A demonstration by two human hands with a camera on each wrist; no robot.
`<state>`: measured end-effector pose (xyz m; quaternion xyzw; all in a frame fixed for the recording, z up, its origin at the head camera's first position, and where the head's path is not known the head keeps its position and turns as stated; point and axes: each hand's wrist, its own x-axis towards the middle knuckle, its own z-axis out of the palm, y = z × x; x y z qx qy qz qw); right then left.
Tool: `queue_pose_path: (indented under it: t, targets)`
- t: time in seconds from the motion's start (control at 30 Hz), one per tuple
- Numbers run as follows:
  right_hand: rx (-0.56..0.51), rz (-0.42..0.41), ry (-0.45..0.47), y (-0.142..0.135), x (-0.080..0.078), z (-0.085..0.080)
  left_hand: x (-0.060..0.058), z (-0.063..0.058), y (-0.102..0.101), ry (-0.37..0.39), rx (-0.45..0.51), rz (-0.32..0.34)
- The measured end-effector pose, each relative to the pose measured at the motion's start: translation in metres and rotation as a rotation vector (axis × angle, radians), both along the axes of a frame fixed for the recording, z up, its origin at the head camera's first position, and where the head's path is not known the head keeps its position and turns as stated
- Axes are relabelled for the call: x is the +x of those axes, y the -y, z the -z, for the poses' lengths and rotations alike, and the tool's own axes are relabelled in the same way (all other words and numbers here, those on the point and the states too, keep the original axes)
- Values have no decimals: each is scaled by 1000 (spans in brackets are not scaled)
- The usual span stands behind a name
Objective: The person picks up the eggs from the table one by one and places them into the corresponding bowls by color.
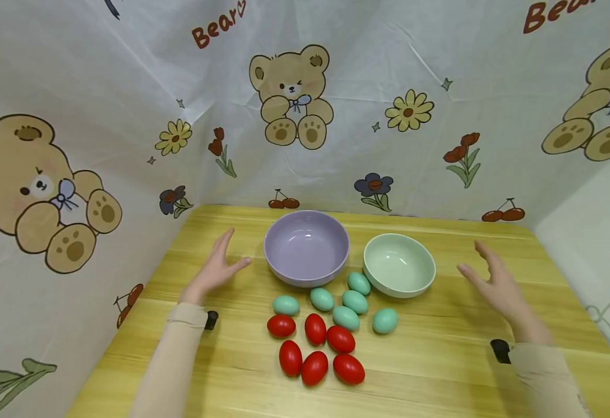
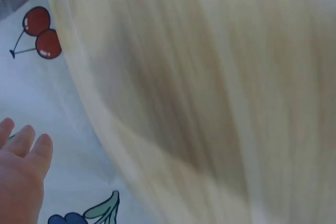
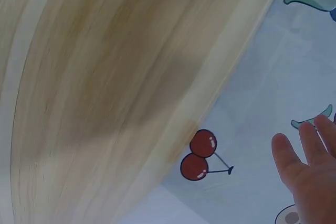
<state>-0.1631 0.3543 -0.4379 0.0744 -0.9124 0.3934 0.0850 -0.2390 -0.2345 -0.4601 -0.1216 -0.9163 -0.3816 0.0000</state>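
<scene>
My left hand (image 1: 216, 271) hovers left of a purple bowl (image 1: 306, 247), fingers stretched out and thumb apart, holding nothing. To the right of a smaller pale green bowl (image 1: 399, 265), my right hand (image 1: 499, 287) is held with spread fingers and an empty palm. In front of the bowls lie several teal eggs (image 1: 346, 318), and nearer to me several red eggs (image 1: 314, 368). Both bowls look empty inside. The left wrist view shows the left fingers (image 2: 40, 153) at its lower left; the right fingers (image 3: 286, 156) appear at the lower right of the right wrist view.
All of it stands on a wooden table (image 1: 242, 371). A white cloth (image 1: 346, 116) printed with bears and flowers rises behind the table and along its left side. At the right edge a thin cord-like loop (image 1: 601, 316) shows against the white side.
</scene>
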Motion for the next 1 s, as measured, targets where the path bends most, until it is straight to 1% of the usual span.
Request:
queue_pose_path:
  t: [0.13,0.3,0.47,0.6,0.7,0.87,1.0]
  targets:
    - [-34,-11,-29,9,2,-1,1,5,-6,-4,43,2]
    - [-86,-35,-81,22,9,-4,3,8,-15,-10,112,22]
    - [-94,-52,-97,36,18,-7,3,14,-21,-8,174,51]
    - [-94,-68,-104,47,23,-9,4,17,-25,-12,208,60]
    - [-103,-79,-99,54,27,-9,5,18,-28,1,239,62]
    - [-144,-107,-95,66,33,-8,6,20,-36,32,289,72]
    - [-194,-150,-80,76,39,-5,5,21,-42,44,327,86]
